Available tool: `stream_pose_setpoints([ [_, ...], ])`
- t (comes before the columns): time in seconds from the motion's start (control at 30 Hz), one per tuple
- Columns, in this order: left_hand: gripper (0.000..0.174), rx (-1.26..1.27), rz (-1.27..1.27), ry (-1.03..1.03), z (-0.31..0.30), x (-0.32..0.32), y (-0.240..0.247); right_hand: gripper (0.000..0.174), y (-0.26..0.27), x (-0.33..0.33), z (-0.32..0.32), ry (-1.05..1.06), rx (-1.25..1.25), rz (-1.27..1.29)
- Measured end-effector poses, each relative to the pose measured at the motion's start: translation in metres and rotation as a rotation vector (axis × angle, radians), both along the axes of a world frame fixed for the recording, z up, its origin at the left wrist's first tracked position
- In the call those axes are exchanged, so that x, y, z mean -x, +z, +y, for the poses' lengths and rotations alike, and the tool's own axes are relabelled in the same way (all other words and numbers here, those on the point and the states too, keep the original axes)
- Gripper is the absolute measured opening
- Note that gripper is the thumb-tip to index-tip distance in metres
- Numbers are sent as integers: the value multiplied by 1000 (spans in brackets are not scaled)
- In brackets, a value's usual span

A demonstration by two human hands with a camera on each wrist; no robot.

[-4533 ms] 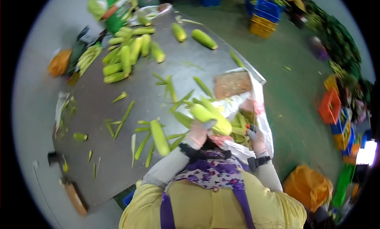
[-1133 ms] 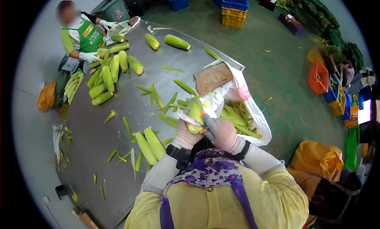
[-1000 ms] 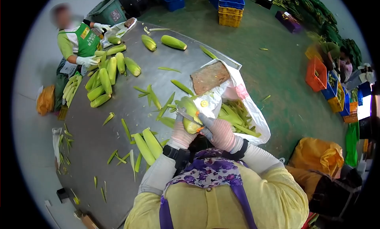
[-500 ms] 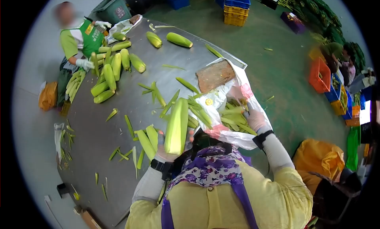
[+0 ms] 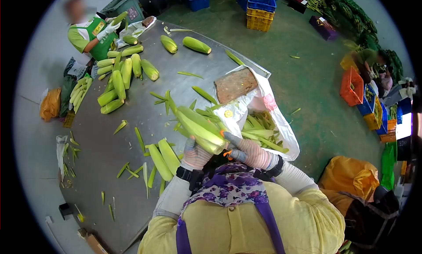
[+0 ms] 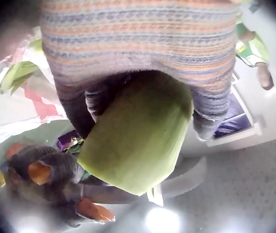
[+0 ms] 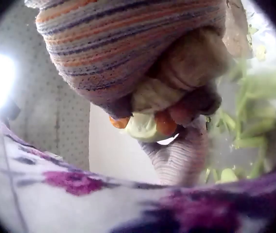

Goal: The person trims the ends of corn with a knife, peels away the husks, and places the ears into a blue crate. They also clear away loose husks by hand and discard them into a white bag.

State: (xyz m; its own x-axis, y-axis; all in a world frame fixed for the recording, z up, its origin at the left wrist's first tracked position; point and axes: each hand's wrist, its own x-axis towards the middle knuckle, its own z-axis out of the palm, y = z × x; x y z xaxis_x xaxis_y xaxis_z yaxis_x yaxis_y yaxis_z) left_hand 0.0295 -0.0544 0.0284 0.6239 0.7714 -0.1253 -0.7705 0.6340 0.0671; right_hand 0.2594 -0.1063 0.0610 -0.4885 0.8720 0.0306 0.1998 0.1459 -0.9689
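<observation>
So the left hand (image 5: pixel 196 157) has one long green corn ear (image 5: pixel 198 130) gripped over the grey metal surface (image 5: pixel 105 166), and the right hand (image 5: pixel 252 153), at its butt end, is clamped on one knife with a curved grey blade (image 6: pixel 189 179). Two trimmed green ears (image 5: pixel 165 159) lie just beside, plus one brown rough block (image 5: pixel 235 85).

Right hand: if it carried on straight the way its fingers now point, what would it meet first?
Most likely the near end of the corn ear that the left hand grips. The right hand looks to be touching it or almost so, though depth is unclear.
</observation>
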Motion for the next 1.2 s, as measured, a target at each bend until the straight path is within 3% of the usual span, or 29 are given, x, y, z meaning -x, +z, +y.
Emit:
stream_pose_setpoints([
  [0.1, 86, -44, 92, 6, 2, -2, -4, 71, -9, 1, -2, -34, 157, 137],
  [0.23, 83, -102, 218, 52, 2, -12, -1, 70, -7, 2, 2, -255, 448, 496],
  [0.33, 85, -324, 427, 66, 3, -11, -4, 72, -3, 2, 8, -329, 563, 683],
  [0.37, 86, -346, 427, 84, 5, -14, -4, 74, -10, -3, 9, -257, 636, 720],
  [0.43, 85, -316, 438, 57, 5, -15, 1, 76, -21, -6, 8, -273, 474, 570],
  [0.63, 87, -217, 400, 33, 5, -20, 7, 77, 10, -14, 4, -294, 31, -50],
  [0.77, 92, -373, 471, -22, 2, -20, 20, 73, -24, -15, 8, -303, 272, 311],
  [0.83, 87, -602, 612, -28, 4, -17, 6, 67, -20, -17, 8, -250, 608, 543],
  [0.9, 85, -764, 649, -84, 7, -19, 4, 62, -22, -14, 6, -308, 617, 576],
  [1.03, 80, -854, 764, -153, 10, -18, -7, 49, -44, -13, 4, -573, 340, 294],
  [1.13, 70, -618, 652, -189, 8, -21, -5, 34, -20, -14, 5, -747, 103, 60],
  [1.2, 65, -499, 532, -103, 11, -29, -13, 30, -17, -21, -1, -796, -77, -170],
])
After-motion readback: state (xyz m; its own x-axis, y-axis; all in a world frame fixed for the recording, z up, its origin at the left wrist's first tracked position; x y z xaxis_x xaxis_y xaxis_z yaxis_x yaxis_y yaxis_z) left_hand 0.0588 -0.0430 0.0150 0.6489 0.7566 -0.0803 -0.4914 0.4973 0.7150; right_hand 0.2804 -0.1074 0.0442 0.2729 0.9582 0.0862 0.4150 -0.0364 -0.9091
